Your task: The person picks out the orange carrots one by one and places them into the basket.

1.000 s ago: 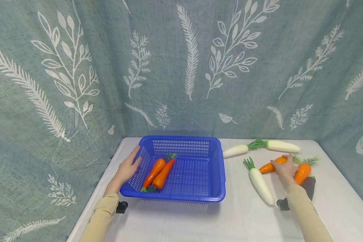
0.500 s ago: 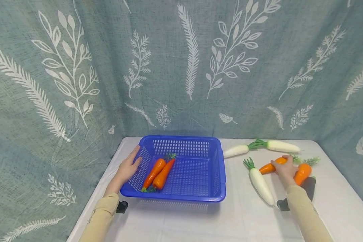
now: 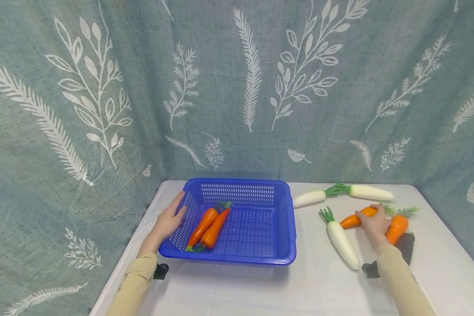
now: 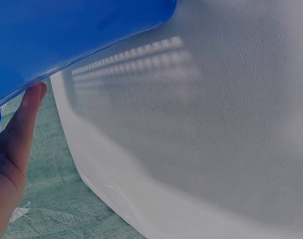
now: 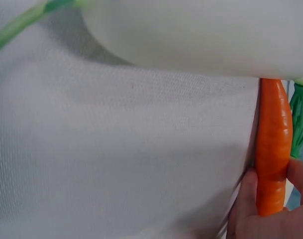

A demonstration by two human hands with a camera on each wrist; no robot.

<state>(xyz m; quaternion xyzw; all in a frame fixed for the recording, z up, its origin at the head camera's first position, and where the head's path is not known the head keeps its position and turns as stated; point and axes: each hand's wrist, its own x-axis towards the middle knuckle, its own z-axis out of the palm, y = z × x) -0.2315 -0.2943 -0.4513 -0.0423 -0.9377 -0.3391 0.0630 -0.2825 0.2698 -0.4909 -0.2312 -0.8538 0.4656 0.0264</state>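
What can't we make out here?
Head: part of the dark oblong vegetable, behind beige cloth sleeve.
Head: part of the pinched tapered orange carrot, under right hand.
Left wrist: blue plastic basket, cut off by top edge.
Right wrist: long white radish, cropped by top edge.

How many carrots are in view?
4: a left carrot and a right carrot in the blue basket, one carrot gripped by the right hand, another carrot just right of that hand. I can't rule out hidden ones.

A curtained-off work area, room type unclear: blue-green fabric (image 3: 217, 26) printed with white leaves (image 3: 253, 72) hangs behind and on both sides of a white table (image 3: 320, 287).
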